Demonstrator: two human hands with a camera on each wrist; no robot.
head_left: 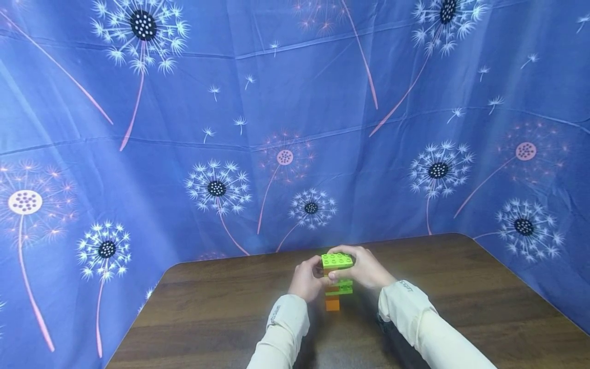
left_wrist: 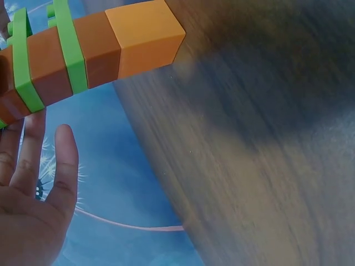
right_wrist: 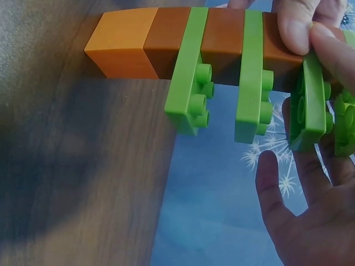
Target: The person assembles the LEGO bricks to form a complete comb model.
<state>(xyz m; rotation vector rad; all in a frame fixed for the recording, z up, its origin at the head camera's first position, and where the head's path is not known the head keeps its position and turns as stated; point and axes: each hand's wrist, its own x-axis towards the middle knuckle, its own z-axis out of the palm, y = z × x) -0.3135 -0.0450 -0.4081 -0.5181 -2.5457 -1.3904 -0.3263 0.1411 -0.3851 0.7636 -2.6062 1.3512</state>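
Observation:
A tower of toy building bricks stands upright between both hands, near the middle of the table. Its lowest part is an orange brick [head_left: 332, 303]. Above it brown bricks [right_wrist: 222, 33] alternate with thin green bricks [right_wrist: 187, 88], which jut out to the right with studs showing. A bright green studded brick [head_left: 337, 261] forms the top. From the left, my left hand [head_left: 306, 279] holds the upper tower, its thumb on a brown brick. My right hand [head_left: 366, 269] grips the top part from the right, thumb in front and fingers behind, partly hidden.
The brown wood-grain table [head_left: 221, 292] has its back edge just beyond the hands. A blue cloth [head_left: 258, 205] with a dandelion print hangs behind and along both sides of the table.

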